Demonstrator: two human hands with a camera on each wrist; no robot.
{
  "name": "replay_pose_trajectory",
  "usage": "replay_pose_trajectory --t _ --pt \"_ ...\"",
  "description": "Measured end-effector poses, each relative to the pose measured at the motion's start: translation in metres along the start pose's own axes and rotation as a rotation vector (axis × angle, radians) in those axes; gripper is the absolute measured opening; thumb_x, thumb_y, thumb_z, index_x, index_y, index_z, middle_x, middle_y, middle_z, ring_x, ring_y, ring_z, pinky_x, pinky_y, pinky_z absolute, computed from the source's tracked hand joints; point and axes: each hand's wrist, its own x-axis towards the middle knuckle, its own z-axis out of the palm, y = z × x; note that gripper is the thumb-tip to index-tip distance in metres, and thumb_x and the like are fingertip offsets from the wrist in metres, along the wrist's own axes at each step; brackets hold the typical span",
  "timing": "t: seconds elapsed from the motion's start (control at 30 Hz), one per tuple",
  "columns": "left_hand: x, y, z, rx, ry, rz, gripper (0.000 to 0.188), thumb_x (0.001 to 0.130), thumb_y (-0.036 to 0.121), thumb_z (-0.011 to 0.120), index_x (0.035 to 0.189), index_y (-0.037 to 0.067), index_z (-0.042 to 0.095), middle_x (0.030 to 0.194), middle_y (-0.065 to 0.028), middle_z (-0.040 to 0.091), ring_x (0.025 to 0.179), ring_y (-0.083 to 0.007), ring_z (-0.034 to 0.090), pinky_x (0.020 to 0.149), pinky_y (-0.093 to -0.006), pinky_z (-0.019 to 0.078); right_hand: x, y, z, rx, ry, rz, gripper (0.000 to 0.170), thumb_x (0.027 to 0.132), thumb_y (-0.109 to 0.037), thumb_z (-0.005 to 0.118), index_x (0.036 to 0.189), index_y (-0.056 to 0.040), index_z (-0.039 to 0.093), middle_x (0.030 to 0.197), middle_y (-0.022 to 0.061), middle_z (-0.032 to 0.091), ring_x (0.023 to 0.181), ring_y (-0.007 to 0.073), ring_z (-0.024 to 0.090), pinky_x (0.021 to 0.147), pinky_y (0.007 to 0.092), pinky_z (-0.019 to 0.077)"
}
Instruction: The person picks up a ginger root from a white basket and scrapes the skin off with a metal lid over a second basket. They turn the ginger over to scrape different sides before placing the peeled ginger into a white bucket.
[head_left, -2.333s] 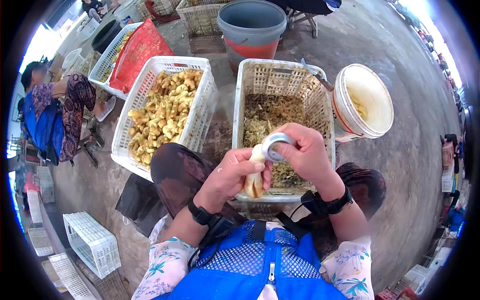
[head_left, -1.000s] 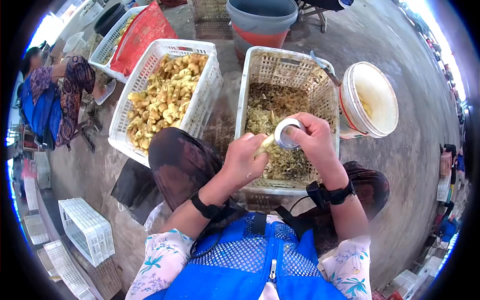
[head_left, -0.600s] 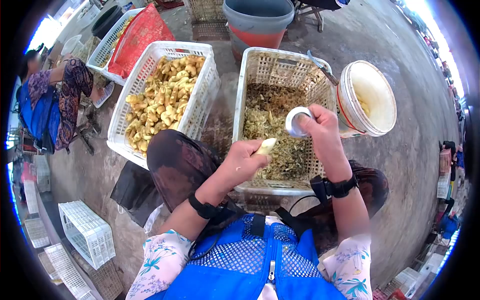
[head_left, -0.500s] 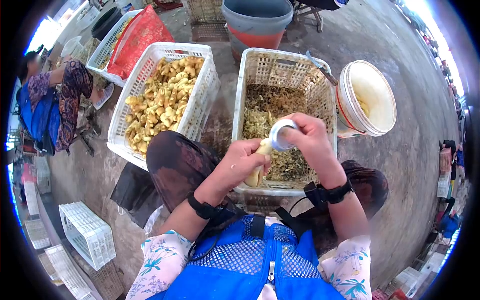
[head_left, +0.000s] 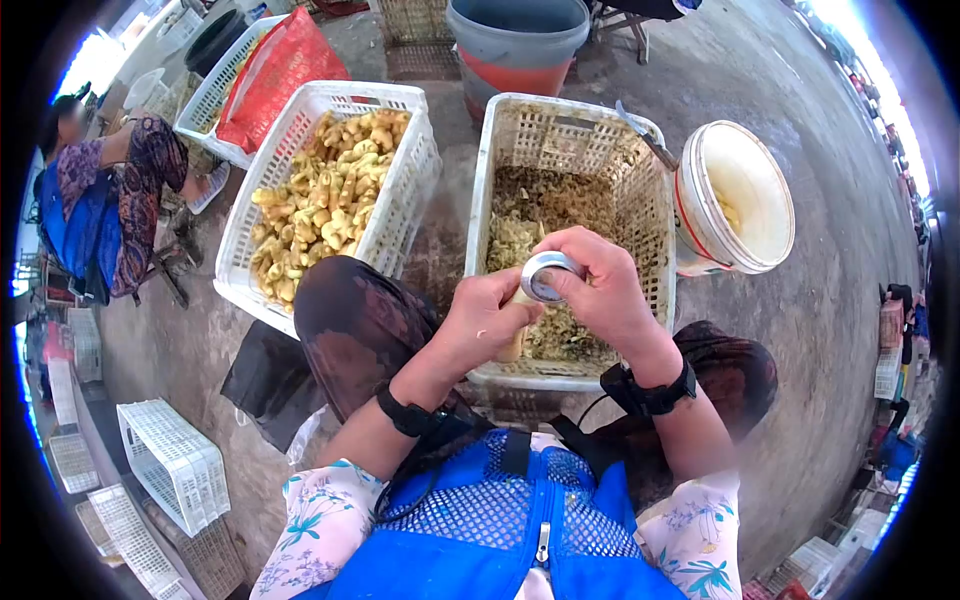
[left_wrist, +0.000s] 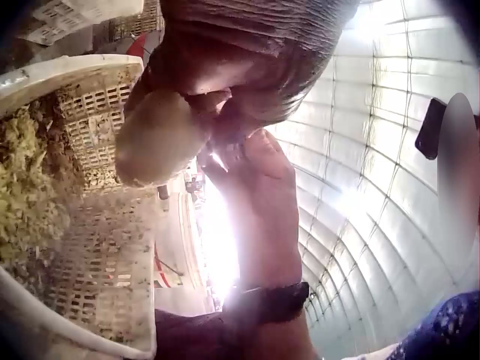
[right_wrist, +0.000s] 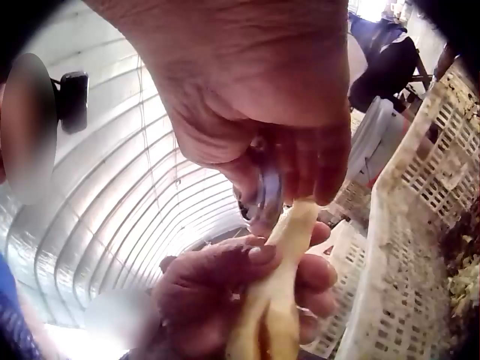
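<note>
In the head view my left hand grips a pale, peeled piece of ginger over a white crate. The right wrist view shows the left thumb and fingers round its forked body, with its narrow end pointing up. My right hand pinches a silver metal ring between thumb and curled fingers. The ring's edge is right at the narrow end of the ginger. In the left wrist view the ginger's rounded end sticks out below the left hand.
Peel scraps cover the crate's bottom. A knife lies across its right rim, beside a white bucket with pale pieces inside. To the left stands a crate heaped with ginger roots. A grey and red bucket stands behind. Another person sits far left.
The ring has moved repeatedly between the ginger and a spot off to its right; now it is back against the ginger. My left hand has turned the ginger about while keeping hold of it.
</note>
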Motion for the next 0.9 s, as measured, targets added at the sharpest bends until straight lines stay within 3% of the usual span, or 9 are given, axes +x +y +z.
replay_pose_trajectory --t 0.13,0.23,0.27,0.4,0.5,0.53,0.63,0.73,0.9 --pt "-0.003 -0.002 0.002 0.002 -0.011 -0.028 0.023 0.085 0.006 0.07 0.106 -0.002 0.07 0.075 0.0001 0.064 0.066 -0.006 0.059 0.061 -0.026 0.0488 0.007 0.025 -0.011 -0.241 0.144 -0.002 0.008 0.087 -0.001 0.069 0.085 0.0018 0.062 0.077 0.012 0.064 0.066 0.0182 0.059 0.061 0.0328 0.0478" --pt "-0.002 -0.004 0.0 -0.109 -0.021 -0.053 0.024 0.086 0.005 0.069 0.109 -0.004 0.069 0.079 -0.0007 0.066 0.069 -0.0058 0.061 0.063 -0.0249 0.0497 0.016 0.016 -0.034 0.042 0.203 0.286 0.01 0.087 -0.003 0.071 0.084 0.0021 0.062 0.077 0.0121 0.064 0.066 0.0171 0.059 0.06 0.0321 0.0474" --pt "-0.003 -0.005 0.0 -0.139 -0.021 -0.066 0.025 0.087 0.004 0.068 0.111 -0.005 0.069 0.084 -0.0014 0.068 0.072 -0.0055 0.063 0.065 -0.0234 0.0504 0.014 0.019 -0.038 -0.139 0.142 0.167 0.01 0.086 -0.004 0.072 0.086 0.002 0.064 0.079 0.0118 0.066 0.069 0.016 0.062 0.063 0.0325 0.0492" --pt "-0.004 0.0 -0.002 -0.049 -0.044 -0.077 0.029 0.088 0.003 0.068 0.116 -0.006 0.067 0.087 -0.002 0.069 0.074 -0.0066 0.064 0.067 -0.0237 0.0519 0.002 0.012 -0.004 -0.026 -0.005 -0.01 0.008 0.085 -0.005 0.072 0.086 0.0005 0.066 0.078 0.012 0.067 0.069 0.017 0.061 0.064 0.0353 0.0491" --pt "-0.005 -0.001 -0.003 -0.213 -0.022 -0.076 0.035 0.089 0.003 0.067 0.123 -0.005 0.064 0.093 -0.004 0.071 0.08 -0.0092 0.067 0.071 -0.0247 0.0538 0.017 0.038 -0.035 -0.286 0.252 0.303 0.009 0.084 -0.005 0.071 0.09 0.001 0.068 0.076 0.0117 0.065 0.069 0.0161 0.06 0.064 0.0336 0.048" --pt "-0.006 0.003 -0.005 -0.306 0.019 -0.07 0.038 0.089 0.002 0.066 0.126 -0.005 0.063 0.095 -0.0051 0.072 0.083 -0.0103 0.067 0.073 -0.0253 0.0544 0.022 0.043 -0.053 -0.409 0.202 0.323 0.012 0.085 -0.005 0.069 0.095 0.0016 0.07 0.074 0.0086 0.064 0.071 0.0141 0.06 0.065 0.0315 0.0473" --pt "-0.003 0.009 -0.015 -0.554 0.115 -0.017 0.039 0.089 -0.002 0.06 0.128 -0.005 0.06 0.111 -0.0145 0.071 0.096 -0.0198 0.07 0.085 -0.0318 0.0575 0.005 0.033 -0.042 -0.143 0.157 0.214 0.011 0.085 -0.005 0.069 0.094 0.002 0.071 0.074 0.0056 0.064 0.071 0.0111 0.058 0.064 0.0296 0.0466" --pt "0.008 0.002 -0.031 -0.725 0.138 0.072 0.034 0.087 -0.008 0.054 0.121 -0.004 0.059 0.123 -0.0231 0.066 0.107 -0.0298 0.068 0.1 -0.042 0.0552 -0.013 0.018 -0.014 0.182 -0.022 0.27 0.021 0.091 -0.011 0.07 0.107 0.0018 0.072 0.091 0.0001 0.07 0.083 0.0071 0.061 0.076 0.0249 0.05" --pt "0.014 0.01 -0.025 -1.0 0.157 0.129 0.034 0.086 -0.008 0.058 0.119 -0.001 0.055 0.126 -0.0262 0.065 0.118 -0.0334 0.064 0.11 -0.0471 0.0475 -0.022 0.011 -0.001 0.39 -0.039 0.279 0.021 0.093 -0.009 0.07 0.111 0.0021 0.071 0.094 -0.0015 0.069 0.083 0.0059 0.06 0.075 0.0243 0.0502"
